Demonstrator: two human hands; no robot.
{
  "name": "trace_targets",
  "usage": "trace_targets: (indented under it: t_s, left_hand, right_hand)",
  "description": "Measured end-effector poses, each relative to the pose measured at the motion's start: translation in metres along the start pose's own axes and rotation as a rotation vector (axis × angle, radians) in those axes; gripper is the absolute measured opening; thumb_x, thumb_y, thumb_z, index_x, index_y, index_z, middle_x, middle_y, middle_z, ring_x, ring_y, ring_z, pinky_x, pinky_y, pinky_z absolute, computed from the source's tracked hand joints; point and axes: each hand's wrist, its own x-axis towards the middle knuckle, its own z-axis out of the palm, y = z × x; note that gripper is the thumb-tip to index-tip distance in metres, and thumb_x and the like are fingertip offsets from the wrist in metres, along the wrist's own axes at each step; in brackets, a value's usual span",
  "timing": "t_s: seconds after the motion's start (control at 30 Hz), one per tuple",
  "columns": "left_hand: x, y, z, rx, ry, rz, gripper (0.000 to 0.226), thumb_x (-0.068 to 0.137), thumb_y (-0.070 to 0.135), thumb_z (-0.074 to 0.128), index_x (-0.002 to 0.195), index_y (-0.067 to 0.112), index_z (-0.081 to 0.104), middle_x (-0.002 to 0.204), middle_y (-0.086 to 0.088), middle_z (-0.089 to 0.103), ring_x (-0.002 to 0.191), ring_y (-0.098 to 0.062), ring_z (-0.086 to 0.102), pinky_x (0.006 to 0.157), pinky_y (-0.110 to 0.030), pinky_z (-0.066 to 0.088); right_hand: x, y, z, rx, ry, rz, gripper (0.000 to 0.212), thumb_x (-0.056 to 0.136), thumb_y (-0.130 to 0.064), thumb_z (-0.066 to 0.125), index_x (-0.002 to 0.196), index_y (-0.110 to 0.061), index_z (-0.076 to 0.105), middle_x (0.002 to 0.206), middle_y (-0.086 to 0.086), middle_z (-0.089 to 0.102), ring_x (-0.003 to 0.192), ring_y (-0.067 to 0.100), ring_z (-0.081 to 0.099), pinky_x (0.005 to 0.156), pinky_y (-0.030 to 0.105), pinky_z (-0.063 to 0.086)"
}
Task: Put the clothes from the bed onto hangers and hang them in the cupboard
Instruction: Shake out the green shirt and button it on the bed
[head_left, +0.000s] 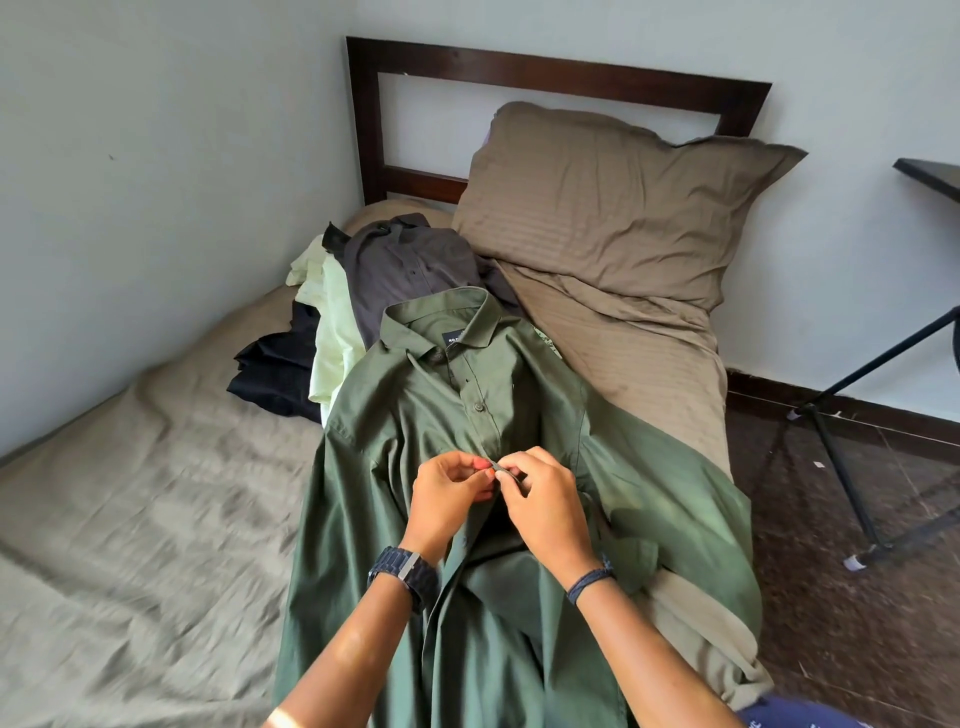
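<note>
The green shirt (467, 467) lies flat on the bed (130, 519), collar toward the pillow (613, 208). Both hands — left hand (451, 496), right hand (543, 501) — pinch its front placket at a button, apparently unfastening it. Next, probably, comes a hanger — none is in view.

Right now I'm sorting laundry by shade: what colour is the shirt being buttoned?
Olive green shirt, plain, seen in the head view.

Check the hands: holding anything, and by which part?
Both hands, left hand and right hand, pinch the green shirt at its front button placket, mid-chest, as it lies on the bed.
</note>
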Motion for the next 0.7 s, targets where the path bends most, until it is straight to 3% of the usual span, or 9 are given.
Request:
trace_targets:
  t_s: [0.2, 0.33, 0.43, 0.57, 0.7]
  left_hand:
    - [-0.003, -0.002, 0.002, -0.107, -0.008, -0.01, 0.01, 0.086, -0.009, 0.059, 0.083, 0.0, 0.063, 0.074, -0.012, 0.068, 0.065, -0.014, 0.065, 0.065, -0.02, 0.055]
    - [-0.003, -0.005, 0.004, -0.154, 0.068, -0.05, 0.007, 0.085, -0.006, 0.063, 0.082, 0.001, 0.064, 0.076, -0.015, 0.069, 0.074, -0.024, 0.066, 0.075, -0.031, 0.057]
    - [-0.005, -0.004, 0.004, -0.184, 0.098, -0.07, 0.006, 0.084, -0.006, 0.065, 0.083, 0.0, 0.065, 0.073, -0.013, 0.068, 0.07, -0.021, 0.066, 0.07, -0.025, 0.057]
    - [-0.007, -0.001, 0.009, -0.19, 0.083, -0.081, 0.008, 0.087, -0.005, 0.06, 0.085, 0.001, 0.064, 0.072, -0.011, 0.068, 0.066, -0.016, 0.067, 0.065, -0.021, 0.056]
    - [-0.007, 0.002, 0.013, -0.22, 0.066, -0.085, 0.006, 0.088, 0.005, 0.063, 0.084, 0.002, 0.067, 0.073, -0.009, 0.068, 0.067, -0.015, 0.067, 0.07, -0.025, 0.057]
  right_hand:
    - [0.002, 0.001, -0.001, 0.078, -0.004, 0.066, 0.008, 0.085, -0.013, 0.067, 0.092, -0.012, 0.072, 0.083, -0.004, 0.063, 0.057, 0.002, 0.052, 0.061, 0.008, 0.039]
    - [-0.001, -0.003, -0.003, 0.182, -0.016, 0.078, 0.007, 0.086, -0.012, 0.066, 0.087, -0.012, 0.073, 0.071, -0.011, 0.066, 0.057, 0.001, 0.058, 0.056, 0.007, 0.039]
    - [0.002, -0.005, -0.009, 0.202, -0.08, 0.127, 0.014, 0.09, -0.014, 0.061, 0.086, -0.014, 0.074, 0.055, -0.024, 0.059, 0.057, 0.0, 0.059, 0.056, 0.016, 0.049]
    - [0.007, -0.004, -0.014, 0.203, -0.119, 0.183, 0.008, 0.087, -0.014, 0.065, 0.081, -0.013, 0.07, 0.056, -0.008, 0.062, 0.05, 0.017, 0.062, 0.055, 0.039, 0.056]
    - [0.007, -0.004, -0.017, 0.18, -0.133, 0.202, 0.006, 0.087, -0.014, 0.065, 0.082, -0.012, 0.067, 0.064, 0.001, 0.066, 0.054, 0.022, 0.064, 0.052, 0.04, 0.056]
